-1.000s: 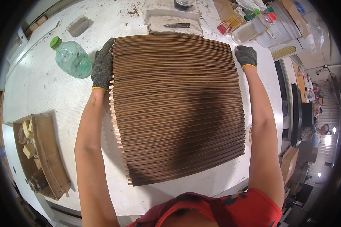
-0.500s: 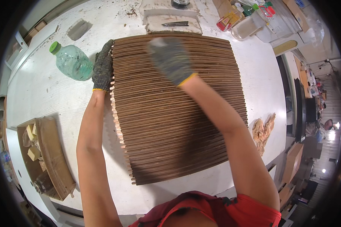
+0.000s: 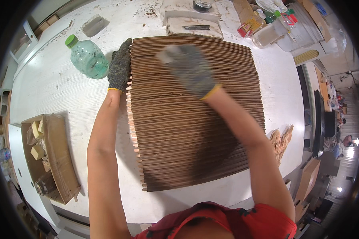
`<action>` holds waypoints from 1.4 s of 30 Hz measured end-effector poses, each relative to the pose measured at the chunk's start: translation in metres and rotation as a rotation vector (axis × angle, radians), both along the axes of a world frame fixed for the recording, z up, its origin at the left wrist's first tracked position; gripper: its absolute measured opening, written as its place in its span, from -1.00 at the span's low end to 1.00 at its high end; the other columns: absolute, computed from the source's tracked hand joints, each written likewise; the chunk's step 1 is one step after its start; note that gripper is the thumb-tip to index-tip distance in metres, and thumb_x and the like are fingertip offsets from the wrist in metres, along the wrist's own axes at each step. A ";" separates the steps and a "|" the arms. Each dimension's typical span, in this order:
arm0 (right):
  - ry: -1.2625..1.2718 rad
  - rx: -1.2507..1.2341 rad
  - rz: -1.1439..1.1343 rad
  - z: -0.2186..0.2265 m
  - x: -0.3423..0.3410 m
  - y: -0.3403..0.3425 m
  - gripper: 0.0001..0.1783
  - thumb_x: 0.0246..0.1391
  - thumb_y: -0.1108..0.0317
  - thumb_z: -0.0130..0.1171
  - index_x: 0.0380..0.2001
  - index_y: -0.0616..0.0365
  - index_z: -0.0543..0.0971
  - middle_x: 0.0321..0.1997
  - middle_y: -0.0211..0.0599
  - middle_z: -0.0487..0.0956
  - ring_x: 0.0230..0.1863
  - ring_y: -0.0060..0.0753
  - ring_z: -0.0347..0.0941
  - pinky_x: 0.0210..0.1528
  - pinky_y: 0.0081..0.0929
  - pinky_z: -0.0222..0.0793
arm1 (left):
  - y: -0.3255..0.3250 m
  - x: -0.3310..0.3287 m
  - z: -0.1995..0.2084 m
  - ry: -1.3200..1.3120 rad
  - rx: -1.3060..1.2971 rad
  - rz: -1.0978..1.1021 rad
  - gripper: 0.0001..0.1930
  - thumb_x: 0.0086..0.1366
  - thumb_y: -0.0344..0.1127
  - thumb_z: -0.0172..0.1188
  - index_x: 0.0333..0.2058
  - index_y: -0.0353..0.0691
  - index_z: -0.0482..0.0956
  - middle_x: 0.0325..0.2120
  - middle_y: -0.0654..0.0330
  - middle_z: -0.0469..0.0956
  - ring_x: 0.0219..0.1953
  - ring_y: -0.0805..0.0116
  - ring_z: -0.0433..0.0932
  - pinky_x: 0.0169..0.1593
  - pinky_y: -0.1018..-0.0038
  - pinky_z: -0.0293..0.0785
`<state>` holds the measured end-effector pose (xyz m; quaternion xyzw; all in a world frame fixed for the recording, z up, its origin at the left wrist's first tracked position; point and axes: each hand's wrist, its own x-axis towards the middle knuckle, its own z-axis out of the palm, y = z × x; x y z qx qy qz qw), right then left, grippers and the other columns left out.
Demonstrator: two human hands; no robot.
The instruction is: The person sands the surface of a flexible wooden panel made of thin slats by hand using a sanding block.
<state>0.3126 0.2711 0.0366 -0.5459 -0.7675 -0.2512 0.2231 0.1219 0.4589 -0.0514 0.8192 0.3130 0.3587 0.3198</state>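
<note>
A wide slab of many thin brown wooden strips [image 3: 195,131], lying side by side, rests on a white table. Uneven paler strip ends stick out along its left edge. My left hand [image 3: 119,68], in a dark grey knit glove with a yellow cuff, presses flat against that edge near the far corner, fingers stretched forward. Over the far part of the strips is my right hand [image 3: 189,69], gloved alike and blurred by motion. Its fingers close over a small pale piece [image 3: 170,54] that I cannot make out.
Left of my left hand lies a green-capped plastic bottle [image 3: 88,57]. A cardboard box [image 3: 62,159] with yellowish blocks stands at the near left. Beyond the strips is a pale stepped block [image 3: 193,27]; containers [image 3: 269,36] crowd the far right. Crumpled tan material [image 3: 280,143] lies right.
The view has shifted, so the table and strips appear farther right. My right hand is still over the far part of the strips, smeared in both frames. My left hand stays at the edge.
</note>
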 end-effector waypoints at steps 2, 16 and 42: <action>0.244 0.011 -0.053 -0.019 -0.059 0.042 -0.74 0.13 0.31 0.06 -0.13 -0.09 0.62 -0.14 -0.20 0.56 -0.04 -0.10 0.45 -0.01 -0.17 0.43 | 0.000 -0.004 -0.003 -0.069 -0.125 0.001 -0.54 0.46 -0.23 -0.23 0.28 -0.05 0.31 0.16 0.08 0.46 0.16 0.11 0.43 0.37 0.31 0.05; -0.132 -0.242 -1.014 0.016 0.182 -0.072 -0.71 0.04 0.11 0.14 -0.15 -0.31 0.68 -0.38 0.02 0.58 -0.26 0.10 0.53 -0.13 -0.04 0.48 | -0.006 -0.002 0.000 -0.093 -0.108 -0.036 -0.50 0.37 -0.25 -0.17 0.28 -0.03 0.32 0.15 0.13 0.48 0.16 0.21 0.45 0.40 0.25 -0.02; 0.071 -0.302 -1.151 0.030 0.197 -0.067 -0.61 0.11 -0.08 0.04 -0.12 -0.22 0.67 -0.26 0.05 0.64 -0.17 0.13 0.53 -0.03 -0.05 0.45 | -0.014 -0.004 0.020 -0.085 -0.277 0.013 -0.39 0.34 -0.35 -0.16 0.38 -0.06 0.08 0.22 0.15 0.41 0.15 0.24 0.44 0.42 0.38 -0.05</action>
